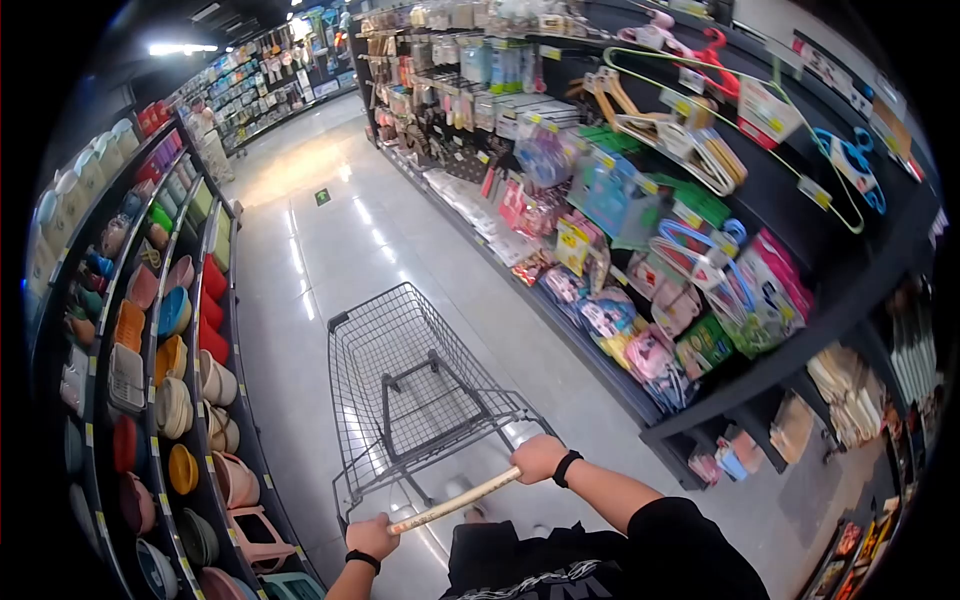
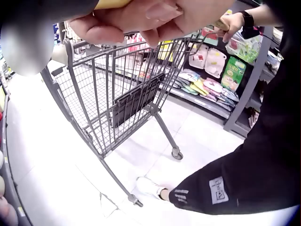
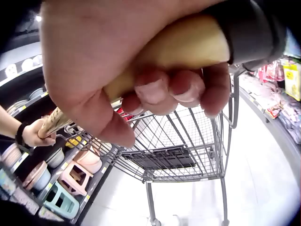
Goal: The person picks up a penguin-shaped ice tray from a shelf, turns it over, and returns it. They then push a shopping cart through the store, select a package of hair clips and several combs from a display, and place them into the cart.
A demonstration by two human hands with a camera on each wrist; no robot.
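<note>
Nearest to the camera is a pale, glossy floor (image 1: 290,330), with a white shoe (image 2: 149,186) on it just behind a gray wire cart (image 1: 350,400). The cart stands in the aisle right in front of the person, its pale handle (image 1: 460,503) running crosswise at the near end. There's a shelf unit on each side. The left shelving (image 1: 90,460) has plastic basins and tubs, like a yellow basin (image 1: 183,468), plus a pink stool (image 1: 258,535) down low. The right shelving (image 1: 770,385) has bagged packets (image 1: 650,350) below and hangers (image 1: 690,150) higher up. Further along, a green floor marker (image 1: 322,197), then a packed display wall (image 1: 270,70) under a bright ceiling light (image 1: 183,48). There's also a pale shape (image 1: 205,140) past the end of the left shelves, could be a person, but it's too blurry to say.

Now the fingers: the right hand (image 1: 541,458) is wrapped around its end of the handle, and the right wrist view shows the fingers curled under and the thumb closing in from the other side. The left hand (image 1: 372,538) grips the opposite end, fingers curled too, though its own wrist view crops it at the top.
</note>
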